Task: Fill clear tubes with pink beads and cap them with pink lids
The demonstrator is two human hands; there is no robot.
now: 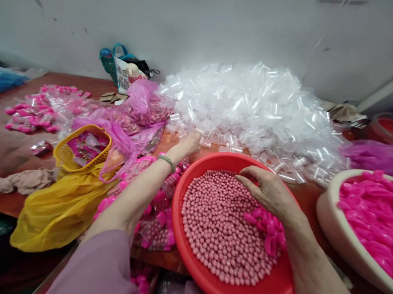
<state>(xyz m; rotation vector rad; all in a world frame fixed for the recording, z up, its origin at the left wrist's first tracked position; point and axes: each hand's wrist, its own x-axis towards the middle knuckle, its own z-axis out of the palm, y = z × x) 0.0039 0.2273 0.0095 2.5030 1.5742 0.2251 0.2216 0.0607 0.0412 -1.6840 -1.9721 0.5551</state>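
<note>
My left hand (192, 143) reaches over the table to the near edge of a pile of small clear plastic cases (243, 100). Its fingers are turned down and hidden, so whether it grips a case cannot be made out. Above a red basin (179, 235) hovers my right hand (267, 189), thumb and fingers apart and curved, with nothing seen between them. Pink round beads (220, 224) fill much of the basin. Several glossy magenta plastic pieces (270, 233) lie on the beads, below my right hand.
A cream tub (329, 206) heaped with magenta pieces stands at right. Left of the basin lie bead-filled cases with magenta tops (158, 230). Farther left are a yellow basket (60, 149), a yellow bag (51, 211) and purple bags (143, 97). A wall (210, 28) bounds the back.
</note>
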